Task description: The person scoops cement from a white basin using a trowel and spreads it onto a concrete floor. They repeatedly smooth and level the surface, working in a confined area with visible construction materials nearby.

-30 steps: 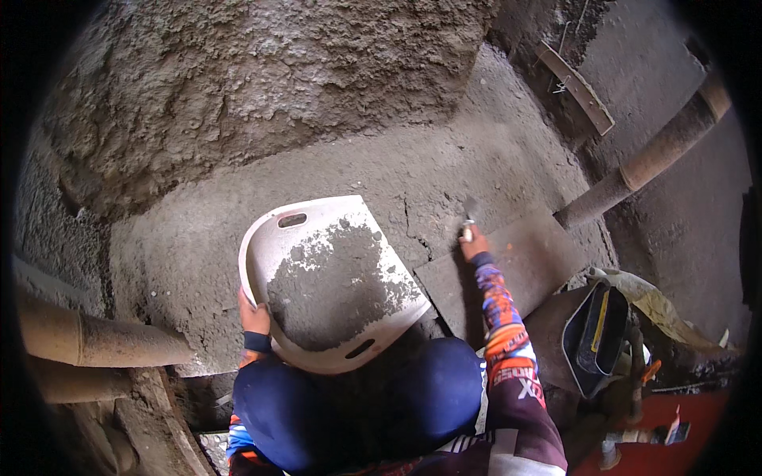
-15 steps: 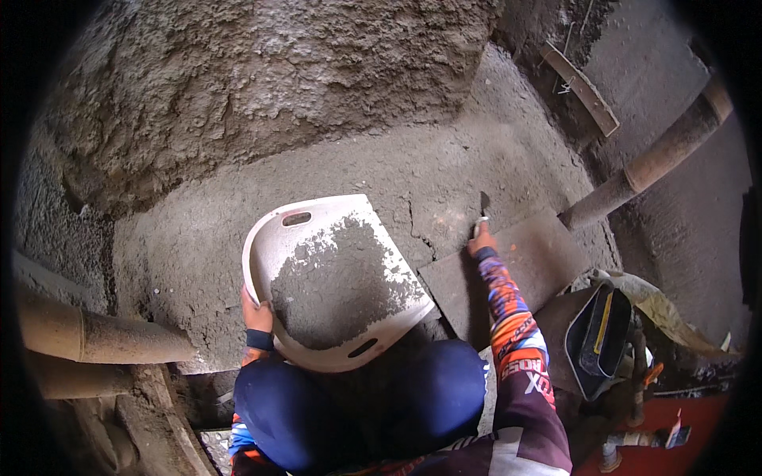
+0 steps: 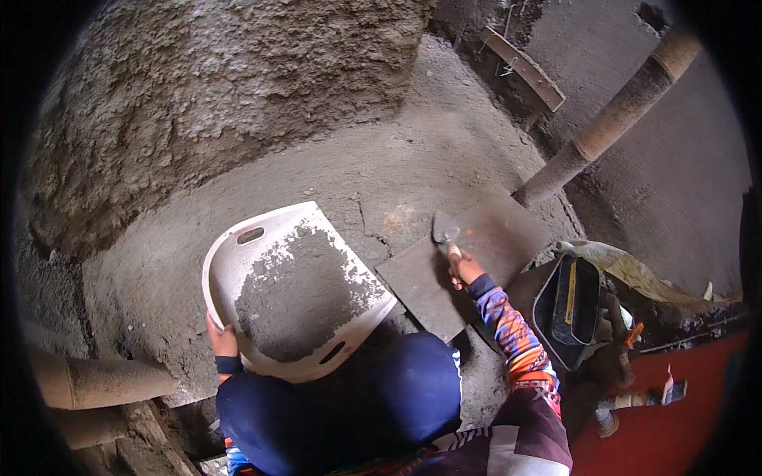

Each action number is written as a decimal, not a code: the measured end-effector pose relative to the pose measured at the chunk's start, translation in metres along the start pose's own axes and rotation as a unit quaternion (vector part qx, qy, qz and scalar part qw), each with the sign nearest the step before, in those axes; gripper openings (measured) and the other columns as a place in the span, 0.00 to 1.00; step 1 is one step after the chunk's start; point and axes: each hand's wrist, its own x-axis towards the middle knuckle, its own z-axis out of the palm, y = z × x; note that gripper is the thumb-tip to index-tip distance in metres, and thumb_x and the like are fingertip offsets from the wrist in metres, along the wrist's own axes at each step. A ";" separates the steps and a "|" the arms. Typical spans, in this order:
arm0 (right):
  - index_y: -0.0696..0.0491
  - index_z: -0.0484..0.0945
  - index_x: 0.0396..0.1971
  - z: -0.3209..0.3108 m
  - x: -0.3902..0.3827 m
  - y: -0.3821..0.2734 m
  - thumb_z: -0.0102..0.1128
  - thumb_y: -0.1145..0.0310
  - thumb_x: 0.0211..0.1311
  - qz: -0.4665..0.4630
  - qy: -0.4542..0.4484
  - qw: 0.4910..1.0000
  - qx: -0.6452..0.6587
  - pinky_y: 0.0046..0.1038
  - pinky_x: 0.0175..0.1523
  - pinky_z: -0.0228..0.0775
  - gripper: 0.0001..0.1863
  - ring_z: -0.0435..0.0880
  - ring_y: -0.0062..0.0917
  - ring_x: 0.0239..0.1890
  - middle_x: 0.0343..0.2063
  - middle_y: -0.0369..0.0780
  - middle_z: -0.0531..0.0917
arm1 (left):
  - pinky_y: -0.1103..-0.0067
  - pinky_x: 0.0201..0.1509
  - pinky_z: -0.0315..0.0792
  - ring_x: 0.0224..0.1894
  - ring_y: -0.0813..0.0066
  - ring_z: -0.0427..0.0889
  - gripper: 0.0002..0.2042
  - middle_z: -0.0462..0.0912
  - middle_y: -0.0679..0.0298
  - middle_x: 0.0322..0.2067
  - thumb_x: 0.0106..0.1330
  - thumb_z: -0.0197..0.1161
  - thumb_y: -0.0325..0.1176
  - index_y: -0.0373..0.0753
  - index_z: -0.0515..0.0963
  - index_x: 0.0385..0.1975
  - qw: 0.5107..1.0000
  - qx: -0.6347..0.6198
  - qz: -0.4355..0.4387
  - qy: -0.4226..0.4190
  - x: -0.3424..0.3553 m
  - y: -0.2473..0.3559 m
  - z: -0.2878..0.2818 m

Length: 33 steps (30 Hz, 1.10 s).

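Observation:
My left hand [image 3: 223,339] is closed around the rim of a white plastic scoop-shaped pan [image 3: 232,262] with slotted handles. Grey mortar [image 3: 298,293] lies spread over the pan's floor, smeared toward its straight edge. My right hand [image 3: 467,268] grips a small trowel [image 3: 446,232] by its light handle, with the blade pointing away from me. The blade is over a flat brown board [image 3: 425,278] lying to the right of the pan; whether it touches the board I cannot tell.
A rough mortar wall [image 3: 238,87] rises ahead of the cracked floor ledge [image 3: 349,159]. A bamboo pole [image 3: 603,127] slants at the right, another [image 3: 103,384] at the lower left. A black container with a yellow bar [image 3: 566,309] stands right of the board, near a brush [image 3: 647,397] on red ground.
My right hand has drawn the trowel back from the floor ledge to over the board. The whole view has shifted, so the surroundings appear further left. My left hand keeps hold of the pan.

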 end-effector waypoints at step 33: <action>0.53 0.69 0.56 0.091 0.008 0.020 0.54 0.58 0.64 -0.211 -0.269 0.905 -0.252 0.27 0.53 0.62 0.24 0.74 0.28 0.49 0.45 0.43 0.78 | 0.73 0.62 0.58 0.55 0.60 0.69 0.33 0.70 0.50 0.52 0.48 0.50 0.17 0.31 0.59 0.61 0.999 -0.042 -0.004 -0.012 0.002 -0.005 0.000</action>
